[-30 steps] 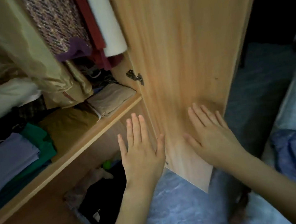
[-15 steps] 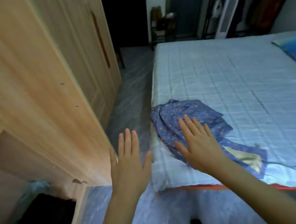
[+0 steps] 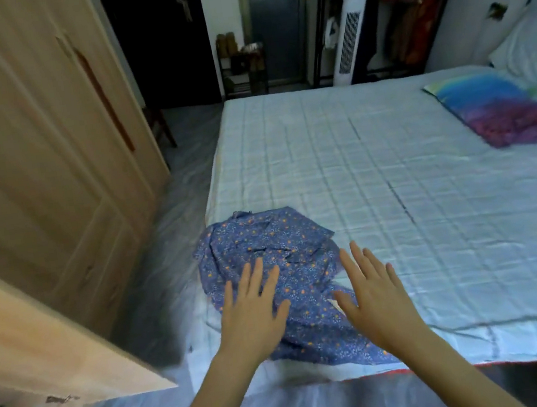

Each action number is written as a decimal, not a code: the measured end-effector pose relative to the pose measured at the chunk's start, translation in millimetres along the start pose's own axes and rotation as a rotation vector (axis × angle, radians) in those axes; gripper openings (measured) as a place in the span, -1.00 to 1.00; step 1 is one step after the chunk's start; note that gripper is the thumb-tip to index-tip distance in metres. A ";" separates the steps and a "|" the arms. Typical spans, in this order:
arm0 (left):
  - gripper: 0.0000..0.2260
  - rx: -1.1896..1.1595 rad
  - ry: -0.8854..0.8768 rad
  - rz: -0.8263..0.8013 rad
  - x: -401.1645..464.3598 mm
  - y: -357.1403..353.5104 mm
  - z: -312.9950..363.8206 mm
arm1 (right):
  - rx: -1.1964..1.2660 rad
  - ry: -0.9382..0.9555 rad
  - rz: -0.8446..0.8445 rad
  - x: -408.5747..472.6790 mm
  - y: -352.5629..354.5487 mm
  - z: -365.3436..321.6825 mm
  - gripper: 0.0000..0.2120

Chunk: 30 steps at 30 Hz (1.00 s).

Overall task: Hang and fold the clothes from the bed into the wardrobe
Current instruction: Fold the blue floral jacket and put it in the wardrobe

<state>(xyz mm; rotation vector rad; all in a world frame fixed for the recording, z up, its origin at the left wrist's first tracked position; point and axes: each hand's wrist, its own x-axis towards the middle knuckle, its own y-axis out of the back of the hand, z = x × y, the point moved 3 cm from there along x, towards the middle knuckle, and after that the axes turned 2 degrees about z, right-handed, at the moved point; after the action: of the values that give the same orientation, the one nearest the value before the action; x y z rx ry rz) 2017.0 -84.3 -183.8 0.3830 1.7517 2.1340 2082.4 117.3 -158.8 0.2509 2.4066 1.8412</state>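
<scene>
A crumpled blue garment (image 3: 277, 253) with small orange flowers lies on the near left corner of the bed (image 3: 394, 186). My left hand (image 3: 252, 311) is stretched out flat over the garment's left side, fingers spread. My right hand (image 3: 373, 295) is held out flat over its right edge, fingers straight. Neither hand grips anything, and I cannot tell whether they touch the cloth. The wooden wardrobe (image 3: 33, 166) stands to the left, with its open door (image 3: 48, 355) jutting into the lower left of the view.
A colourful pillow (image 3: 501, 111) lies at the bed's far right. A strip of grey floor (image 3: 169, 237) runs between wardrobe and bed. A white tower fan (image 3: 349, 39) and a rack of hanging clothes (image 3: 411, 3) stand beyond the bed.
My view has swung from the wardrobe shelves round to the bed. Both hands, first flat by the wardrobe door, now reach out over the blue garment.
</scene>
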 end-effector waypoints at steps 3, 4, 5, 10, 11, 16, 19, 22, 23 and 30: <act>-0.23 -0.020 0.030 -0.119 27.3 -33.4 30.8 | 0.057 0.034 0.006 21.4 -14.3 39.8 -0.27; -0.23 -0.022 0.039 -0.143 32.9 -42.7 38.7 | 0.068 0.038 0.002 27.4 -19.9 51.3 -0.28; -0.23 -0.020 0.044 -0.169 36.5 -52.1 45.5 | 0.068 0.042 -0.002 32.4 -26.9 62.2 -0.29; -0.20 -0.018 0.094 -0.283 42.6 -99.9 53.4 | 0.008 0.077 -0.173 53.6 -74.1 96.6 -0.33; -0.22 -0.021 0.103 -0.304 45.5 -107.8 50.5 | -0.007 0.077 -0.208 59.0 -84.9 100.9 -0.34; -0.37 -0.039 0.106 -0.467 79.3 -161.1 28.8 | -0.046 0.076 -0.388 88.0 -152.6 119.6 -0.35; -0.39 -0.053 0.083 -0.533 118.3 -201.4 11.5 | -0.010 0.041 -0.428 107.4 -197.5 129.5 -0.31; -0.41 -0.049 0.051 -0.590 153.9 -243.5 -0.7 | -0.013 0.045 -0.485 126.6 -235.7 135.6 -0.34; -0.39 -0.034 0.028 -0.631 160.9 -255.7 -3.9 | -0.005 0.041 -0.509 131.6 -246.2 136.8 -0.35; -0.07 0.115 -0.015 -0.702 159.8 -294.6 -16.2 | 0.006 -0.199 -0.669 148.9 -296.0 166.7 -0.32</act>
<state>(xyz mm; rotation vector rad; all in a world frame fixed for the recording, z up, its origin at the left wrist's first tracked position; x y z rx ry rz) 1895.0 21.4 -477.9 -0.1764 1.6721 1.5280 1945.7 228.3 -485.2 -0.3217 2.0121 1.4214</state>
